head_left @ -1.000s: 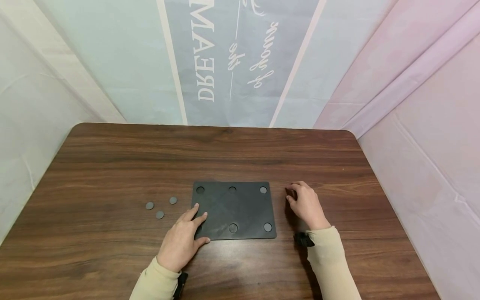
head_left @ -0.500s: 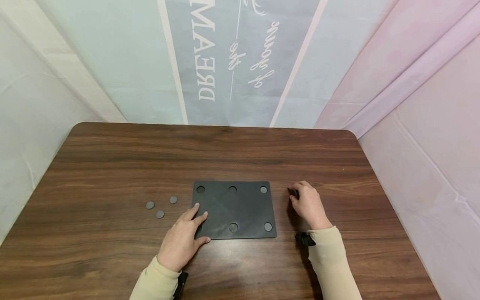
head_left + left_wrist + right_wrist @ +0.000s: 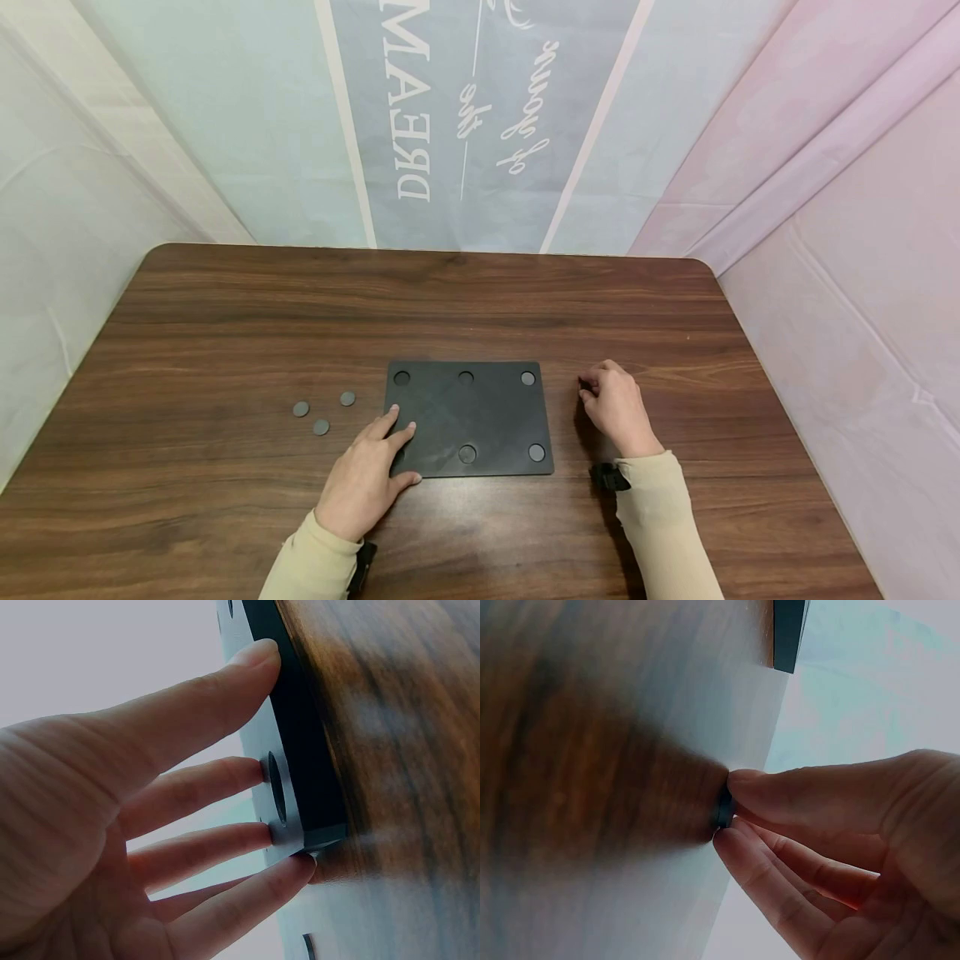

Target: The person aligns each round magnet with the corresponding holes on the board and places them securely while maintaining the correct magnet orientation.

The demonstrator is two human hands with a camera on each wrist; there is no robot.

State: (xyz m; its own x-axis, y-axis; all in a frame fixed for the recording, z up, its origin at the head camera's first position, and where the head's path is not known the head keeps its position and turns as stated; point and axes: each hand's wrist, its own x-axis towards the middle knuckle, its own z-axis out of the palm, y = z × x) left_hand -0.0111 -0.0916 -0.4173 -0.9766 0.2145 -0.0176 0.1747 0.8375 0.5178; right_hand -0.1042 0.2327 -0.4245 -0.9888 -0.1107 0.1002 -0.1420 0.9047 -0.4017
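Observation:
A flat black plate [image 3: 472, 417] with round recesses lies mid-table. Pale grey discs fill its two right-hand recesses; whether the front-middle recess holds one is hard to tell. My left hand [image 3: 360, 487] rests on the plate's left end, fingers spread and fairly straight. In the left wrist view, the thumb [image 3: 259, 664] touches the plate's front edge, and fingertips touch its top and corner. To the right of the plate, my right hand [image 3: 617, 410] pinches a small dark disc [image 3: 724, 808] between thumb and finger at the table surface, as the right wrist view shows.
Three loose grey discs [image 3: 321, 427] lie on the brown wooden table [image 3: 450, 308] left of the plate. A printed cloth [image 3: 480, 125] hangs behind the table's back edge, and pale cloth [image 3: 847, 250] hangs along the sides.
My right hand has shifted slightly right, away from the plate, and its fingers have closed in around the small disc. The left hand stays in place on the plate.

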